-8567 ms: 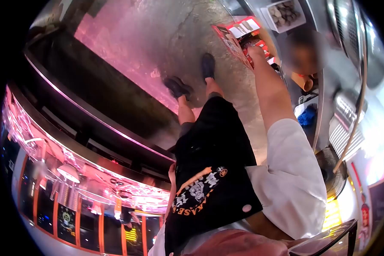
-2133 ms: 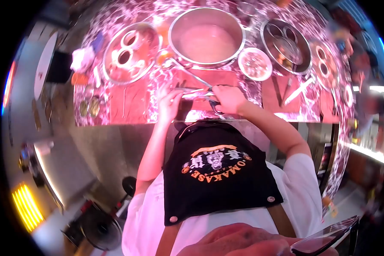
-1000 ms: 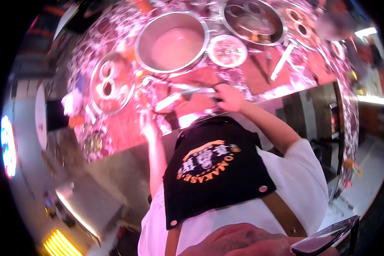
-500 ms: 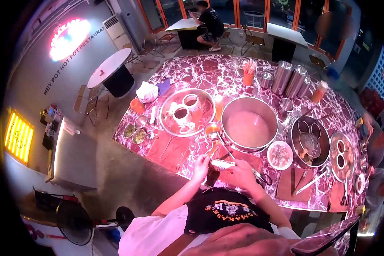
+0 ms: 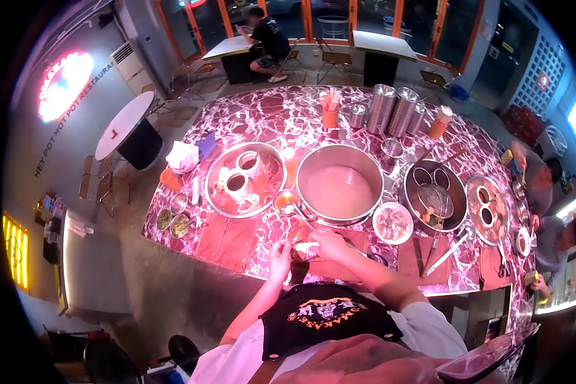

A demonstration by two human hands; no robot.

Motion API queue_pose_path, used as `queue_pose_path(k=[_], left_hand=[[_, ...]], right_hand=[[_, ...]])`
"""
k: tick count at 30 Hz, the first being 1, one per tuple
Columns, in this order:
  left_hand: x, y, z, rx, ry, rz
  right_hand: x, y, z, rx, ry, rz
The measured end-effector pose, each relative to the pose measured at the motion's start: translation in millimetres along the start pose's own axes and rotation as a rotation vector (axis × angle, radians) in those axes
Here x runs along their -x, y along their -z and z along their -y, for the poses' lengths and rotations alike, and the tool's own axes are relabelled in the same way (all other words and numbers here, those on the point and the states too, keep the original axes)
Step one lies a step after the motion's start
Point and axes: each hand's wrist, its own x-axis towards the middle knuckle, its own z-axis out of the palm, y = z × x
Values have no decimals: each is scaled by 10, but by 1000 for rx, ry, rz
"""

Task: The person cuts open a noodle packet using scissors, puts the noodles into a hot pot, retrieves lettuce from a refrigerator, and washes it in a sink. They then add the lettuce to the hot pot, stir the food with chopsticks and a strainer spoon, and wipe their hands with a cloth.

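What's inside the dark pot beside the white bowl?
The dark pot holds a mesh strainer and some food pieces; whatever lies under the strainer can't be made out.

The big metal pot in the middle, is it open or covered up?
Open: no lid lies across the big metal pot, and its inner wall shows below the rim.

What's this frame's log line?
left hand: over table, hold unclear | right hand: beside left, hold unclear | pale item: between hands | large pot: beyond hands, liquid inside
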Motion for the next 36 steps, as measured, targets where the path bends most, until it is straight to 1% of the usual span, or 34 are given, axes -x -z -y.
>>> queue_pose_path(k=[1,2,3,5,6,7,9,11,12,13,14,16,17,19,21,22,23,25,27,29,31,32,34,36], left_hand=[[3,-10,-36,-38,-13,-1],[16,-15,-70,10,28,26],[11,-37,-92,-30,17,22],[-9,-50,-76,-21,-4,66],[6,-56,-125,7,39,102],[20,-96,-163,10,40,101],[48,-121,-220,-72,-15,73],[-12,-45,-106,-103,-40,65],[-46,39,-25,-7,-2,-3],[-71,112,16,89,35,-65],[-99,177,58,262,116,-141],[-184,389,363,333,180,-237],[-194,421,447,380,217,-284],[-161,407,481,363,192,-209],[-143,343,462,347,164,-154],[-128,268,433,217,87,-155],[-108,213,402,87,11,-158],[-82,172,356,89,39,-124],[-72,153,312,143,32,-78],[-55,142,275,150,50,-93],[-55,132,247,222,75,-81],[-53,124,233,226,79,-66],[-64,111,229,220,92,-72],[-39,101,195,210,112,-78]], right_hand=[[-25,7,-3,43,-22,50],[-58,29,-23,128,13,110],[-72,53,-27,130,-11,103],[-95,82,-14,178,-29,232],[-101,160,42,225,-20,281],[-99,159,33,227,-21,285],[-150,93,52,431,42,378],[-157,-9,-40,402,40,389],[-144,-36,-72,371,22,400],[-142,20,-30,372,19,399],[-124,105,-3,342,-14,401],[-62,184,-20,313,-78,394],[-67,173,-19,297,-62,385],[-97,167,-2,286,-58,368],[-114,136,39,283,32,324],[-109,129,40,286,27,323],[-100,115,41,268,64,244],[-76,128,54,233,139,89],[-56,235,108,225,123,102],[-38,312,136,217,105,112],[-39,347,136,193,100,112],[-37,372,145,194,100,113],[-25,427,192,145,101,45],[-21,461,215,152,77,86]])
